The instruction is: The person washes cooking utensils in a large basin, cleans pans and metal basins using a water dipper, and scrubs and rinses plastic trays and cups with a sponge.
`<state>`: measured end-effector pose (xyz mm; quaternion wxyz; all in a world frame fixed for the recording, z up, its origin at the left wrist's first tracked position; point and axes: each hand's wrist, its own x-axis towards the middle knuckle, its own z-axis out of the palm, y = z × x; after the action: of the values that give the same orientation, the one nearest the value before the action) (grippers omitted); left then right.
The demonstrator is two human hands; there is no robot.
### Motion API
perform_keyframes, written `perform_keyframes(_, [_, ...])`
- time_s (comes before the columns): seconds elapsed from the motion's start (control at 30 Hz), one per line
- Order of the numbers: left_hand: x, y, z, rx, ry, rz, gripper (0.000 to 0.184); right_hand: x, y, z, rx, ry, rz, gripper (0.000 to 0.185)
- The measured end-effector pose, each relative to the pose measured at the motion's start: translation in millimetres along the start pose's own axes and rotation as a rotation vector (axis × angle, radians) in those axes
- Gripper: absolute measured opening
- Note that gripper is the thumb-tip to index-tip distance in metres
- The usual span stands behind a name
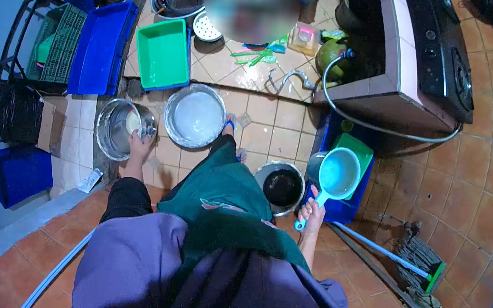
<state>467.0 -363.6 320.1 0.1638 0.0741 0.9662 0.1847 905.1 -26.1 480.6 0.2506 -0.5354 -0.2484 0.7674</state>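
My right hand (pixel 311 217) is closed round the handle of a light blue dipper (pixel 340 172), whose round cup sits above a green tray at the right. On the left, my left hand (pixel 142 142) reaches into a metal pot (pixel 112 129), its fingers at a pale round object (pixel 132 121) by the pot's rim. A wide metal basin (pixel 195 115) with whitish residue stands between the pot and my foot. Nearer my right hand is another pot (pixel 279 187) with dark contents.
Green tray (pixel 162 47) and blue trays (pixel 103 45) lie at the upper left. A stove (pixel 444 49) on a tiled counter, with a hose and green gas cylinder (pixel 332 59), is at the upper right. Brooms (pixel 384 252) lie lower right. A blurred area covers the top middle.
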Motion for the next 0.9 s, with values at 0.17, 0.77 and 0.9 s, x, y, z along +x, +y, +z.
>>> perform_keyframes(0.17, [8, -17, 10, 0.049, -0.030, 0.024, 0.062, -1, 3, 1, -0.042, 0.040, 0.018, 0.043])
perform_keyframes(0.77, [104, 180, 73, -0.038, -0.205, 0.240, 0.032, 15, 9, 44, -0.256, 0.081, 0.143, 0.038])
perform_keyframes(0.9, [123, 208, 109, -0.051, -0.195, 0.270, 0.031, 31, 11, 66, -0.358, 0.020, 0.192, 0.036])
